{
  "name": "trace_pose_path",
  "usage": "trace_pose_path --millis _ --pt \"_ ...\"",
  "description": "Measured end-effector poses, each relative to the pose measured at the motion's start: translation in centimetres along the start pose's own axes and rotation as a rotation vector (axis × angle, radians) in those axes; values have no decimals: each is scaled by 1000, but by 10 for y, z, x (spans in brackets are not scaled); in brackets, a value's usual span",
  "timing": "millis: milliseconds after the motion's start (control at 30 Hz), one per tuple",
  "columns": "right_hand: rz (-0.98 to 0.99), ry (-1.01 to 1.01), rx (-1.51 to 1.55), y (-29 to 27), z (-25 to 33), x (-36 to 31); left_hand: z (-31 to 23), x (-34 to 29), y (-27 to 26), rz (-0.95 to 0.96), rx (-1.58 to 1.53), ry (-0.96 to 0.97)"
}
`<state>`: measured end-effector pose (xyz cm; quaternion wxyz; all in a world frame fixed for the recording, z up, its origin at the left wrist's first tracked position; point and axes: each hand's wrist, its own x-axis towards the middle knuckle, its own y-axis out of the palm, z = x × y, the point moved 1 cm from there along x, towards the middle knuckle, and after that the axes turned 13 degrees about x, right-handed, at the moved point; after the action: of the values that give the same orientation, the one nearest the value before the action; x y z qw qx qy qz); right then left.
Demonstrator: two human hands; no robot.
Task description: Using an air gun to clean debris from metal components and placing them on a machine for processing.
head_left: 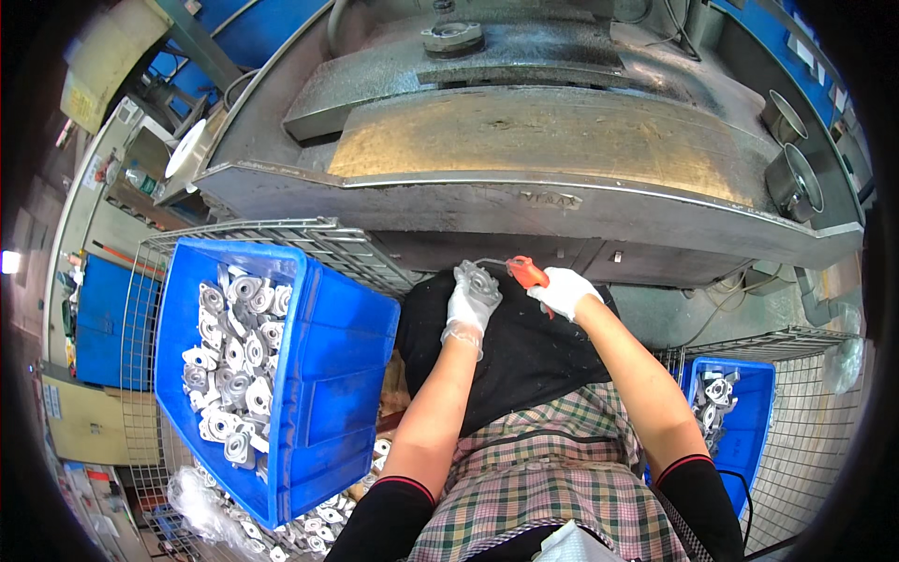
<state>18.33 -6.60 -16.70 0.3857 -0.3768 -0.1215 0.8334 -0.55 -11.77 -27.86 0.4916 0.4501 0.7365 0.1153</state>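
My left hand, in a white glove, closes around a grey cast metal part with a rounded, ringed face. My right hand, gloved in white too, grips an orange-handled tool. A thin metal tip runs from the tool toward the top of the part; whether it touches cannot be made out. Both hands are above a black cloth spread over my lap. At my left a large blue bin contains many similar castings.
A metal workbench with a raised front edge stands ahead, two metal cups at its right. Wire mesh cages flank me. More castings lie below the left bin. A smaller blue bin with castings is at my right.
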Motion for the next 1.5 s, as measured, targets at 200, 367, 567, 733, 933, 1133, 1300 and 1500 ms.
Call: trace_pose_path --millis 200,367,567,733,933,1133,1300,1500 --pt "0 -6 -4 1 0 -1 -1 -6 4 -18 42 39" --pt "5 -54 -8 2 10 -10 -2 0 2 21 16 26" --pt "16 -27 -58 1 19 -21 -1 6 0 48 -20 -11" --pt "-73 -72 -90 3 11 -11 0 8 -3 90 -16 9" --pt "-40 9 -41 -4 10 -11 0 5 -1 55 -29 32" --pt "-7 27 -55 -6 17 -27 -1 2 0 36 -43 -6" --pt "29 -12 -221 -17 23 -59 -1 10 -4 18 -49 42" --pt "5 -5 -354 -21 18 -78 -1 14 -7 41 -35 -7"
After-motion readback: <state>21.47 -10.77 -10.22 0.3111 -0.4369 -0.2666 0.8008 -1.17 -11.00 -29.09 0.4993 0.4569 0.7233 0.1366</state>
